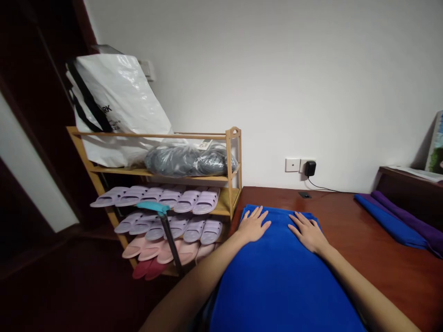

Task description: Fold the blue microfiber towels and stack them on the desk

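A bright blue cloth [277, 272] lies over the reddish-brown desk [346, 221] and runs down toward me, past the bottom of the view. On its far left part rests my left hand [254, 225], palm down with the fingers spread. My right hand [308, 233] lies flat near the cloth's far right corner, its fingers also apart. Neither hand grips anything. Between the two hands the cloth looks smooth, and its far edge sits a little short of the wall.
Folded blue cloth [391, 221] and purple cloth [408, 221] lie at the desk's right. A plugged-in black adapter [310, 168] trails a cord. Left stands a wooden rack [228, 157] with several slippers [207, 200], a white bag [117, 92] and a suitcase handle [152, 206] before it.
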Motion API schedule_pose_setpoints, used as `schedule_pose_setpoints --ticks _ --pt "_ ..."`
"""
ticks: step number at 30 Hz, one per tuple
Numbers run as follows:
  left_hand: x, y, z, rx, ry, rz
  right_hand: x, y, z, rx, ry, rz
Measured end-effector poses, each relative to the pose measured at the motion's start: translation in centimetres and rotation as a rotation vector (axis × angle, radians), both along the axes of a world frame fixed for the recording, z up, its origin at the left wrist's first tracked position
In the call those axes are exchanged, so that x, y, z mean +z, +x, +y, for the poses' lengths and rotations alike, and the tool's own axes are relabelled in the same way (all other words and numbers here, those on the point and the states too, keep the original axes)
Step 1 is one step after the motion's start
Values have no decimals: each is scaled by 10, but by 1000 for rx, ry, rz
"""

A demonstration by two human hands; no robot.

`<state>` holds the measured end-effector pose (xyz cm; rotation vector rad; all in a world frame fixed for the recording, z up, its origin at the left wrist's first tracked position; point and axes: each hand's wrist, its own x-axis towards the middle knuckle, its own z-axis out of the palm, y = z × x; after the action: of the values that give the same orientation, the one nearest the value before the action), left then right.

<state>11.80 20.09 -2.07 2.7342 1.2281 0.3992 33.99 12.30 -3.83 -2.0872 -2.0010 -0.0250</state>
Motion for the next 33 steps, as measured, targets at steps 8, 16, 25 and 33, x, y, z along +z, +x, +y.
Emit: schedule_pose_setpoints --ticks 8,16,25,33 --pt "14 -55 -110 -250 -37 -27 -9 -34 -113 155 23 34" --pt "25 -76 -154 -333 -107 -4 -6 -43 -153 98 -107 21" --pt "10 -61 -106 -298 -36 48 -1 -29 -107 188 -52 37" --pt "6 -35 -12 -242 50 76 4 -10 -5 170 -21 -2"
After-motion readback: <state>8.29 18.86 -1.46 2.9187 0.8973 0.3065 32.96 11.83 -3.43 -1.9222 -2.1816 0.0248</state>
